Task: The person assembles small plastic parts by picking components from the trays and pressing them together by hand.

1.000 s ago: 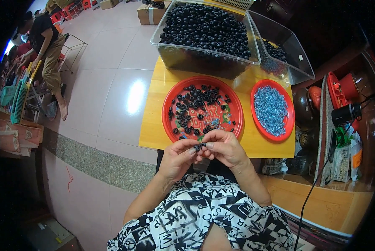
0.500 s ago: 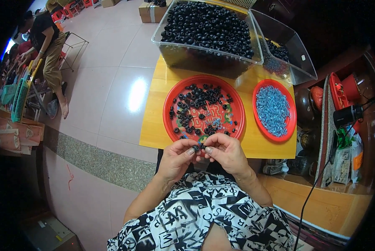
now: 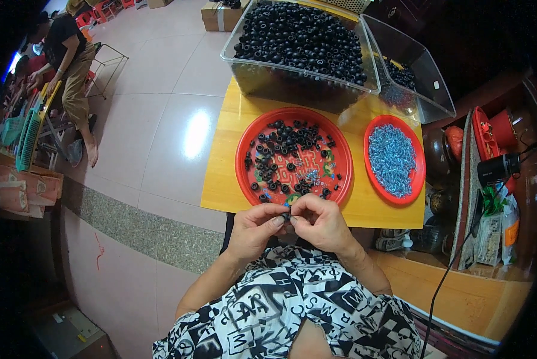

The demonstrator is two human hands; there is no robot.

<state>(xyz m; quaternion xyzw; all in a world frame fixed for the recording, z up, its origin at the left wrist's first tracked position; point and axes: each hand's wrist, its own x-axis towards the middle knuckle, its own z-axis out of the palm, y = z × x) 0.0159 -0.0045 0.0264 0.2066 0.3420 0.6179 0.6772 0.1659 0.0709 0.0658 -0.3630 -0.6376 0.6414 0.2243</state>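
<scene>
Pinched together between the fingertips of the left hand (image 3: 255, 230) and right hand (image 3: 322, 224) is a tiny black ring (image 3: 286, 218), just below the red plate (image 3: 243, 157). It looks light, hard and slippery, best held by its sides.

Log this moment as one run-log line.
left hand: pinching small black ring | right hand: pinching same ring | red plate: black rings

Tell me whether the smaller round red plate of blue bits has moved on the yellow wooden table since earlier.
No. The smaller round red plate keeps its place on the yellow wooden table, beside the larger red plate.
</scene>
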